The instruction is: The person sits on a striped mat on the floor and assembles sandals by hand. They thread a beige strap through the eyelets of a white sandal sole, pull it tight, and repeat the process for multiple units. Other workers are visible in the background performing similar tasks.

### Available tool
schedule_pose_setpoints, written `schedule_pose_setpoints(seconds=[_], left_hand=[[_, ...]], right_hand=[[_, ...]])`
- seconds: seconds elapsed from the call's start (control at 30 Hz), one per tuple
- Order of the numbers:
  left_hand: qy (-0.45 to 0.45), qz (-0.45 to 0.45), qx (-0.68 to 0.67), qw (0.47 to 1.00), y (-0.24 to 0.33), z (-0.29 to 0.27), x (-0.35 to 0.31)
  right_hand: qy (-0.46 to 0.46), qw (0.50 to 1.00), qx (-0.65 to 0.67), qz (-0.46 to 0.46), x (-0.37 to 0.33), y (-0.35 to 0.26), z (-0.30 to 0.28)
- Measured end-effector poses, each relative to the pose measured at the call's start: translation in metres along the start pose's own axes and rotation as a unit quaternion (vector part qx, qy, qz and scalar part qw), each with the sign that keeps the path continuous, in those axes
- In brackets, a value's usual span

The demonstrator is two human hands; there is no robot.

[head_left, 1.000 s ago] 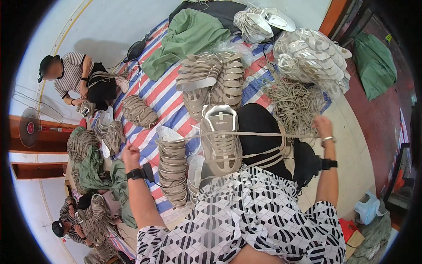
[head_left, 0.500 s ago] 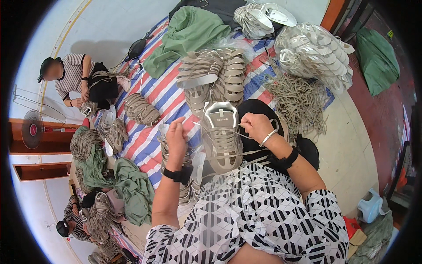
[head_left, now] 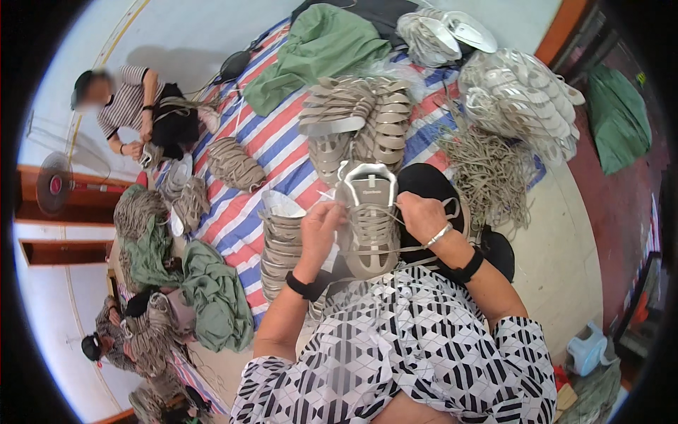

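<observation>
In front of my lap stands a beige shoe upper [head_left: 369, 260] with a white-edged collar and a beige shoelace [head_left: 374, 220] threaded in rows across its front. My left hand [head_left: 321, 230] is closed at the upper's left edge, its fingertips pinched beside the top eyelets, where a pale lace tip sticks out. What lies between those fingertips is partly hidden; it looks like the lace. My right hand [head_left: 424, 218] pinches the lace close to the upper's right edge. A loose length of lace runs across the lower front toward my lap.
Stacked uppers [head_left: 282, 244] stand left of my left hand, with more uppers [head_left: 357, 116] beyond. Loose laces [head_left: 491, 173] heap at right, near a bagged pile of uppers [head_left: 522, 99]. A striped sheet [head_left: 261, 152] covers the floor. Two people work at left, near a fan [head_left: 55, 184].
My left hand has come right, from apart to the upper's left edge, and its fingers have closed. The right hand still pinches at the right edge. The whole view has shifted slightly.
</observation>
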State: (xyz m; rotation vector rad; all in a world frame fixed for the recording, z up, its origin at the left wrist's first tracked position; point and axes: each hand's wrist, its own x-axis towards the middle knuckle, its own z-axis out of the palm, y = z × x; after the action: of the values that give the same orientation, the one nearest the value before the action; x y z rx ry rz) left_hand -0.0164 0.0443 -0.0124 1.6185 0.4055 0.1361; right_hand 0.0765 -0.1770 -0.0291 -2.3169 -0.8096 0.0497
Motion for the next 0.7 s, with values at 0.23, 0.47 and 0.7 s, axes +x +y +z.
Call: schedule_pose_setpoints(seconds=[0.23,0.47,0.7], left_hand=[[-0.028,-0.03,0.093,0.995,0.002,-0.004,-0.01],[-0.049,0.017,0.117,0.992,-0.004,-0.004,-0.005],[-0.057,-0.001,0.097,0.994,-0.002,-0.003,0.0]], right_hand=[[-0.137,0.958,0.178,0.178,0.016,0.001,-0.007],[0.021,0.996,0.09,0.019,0.003,-0.002,0.004],[0.04,0.998,0.043,-0.001,0.003,-0.008,0.003]])
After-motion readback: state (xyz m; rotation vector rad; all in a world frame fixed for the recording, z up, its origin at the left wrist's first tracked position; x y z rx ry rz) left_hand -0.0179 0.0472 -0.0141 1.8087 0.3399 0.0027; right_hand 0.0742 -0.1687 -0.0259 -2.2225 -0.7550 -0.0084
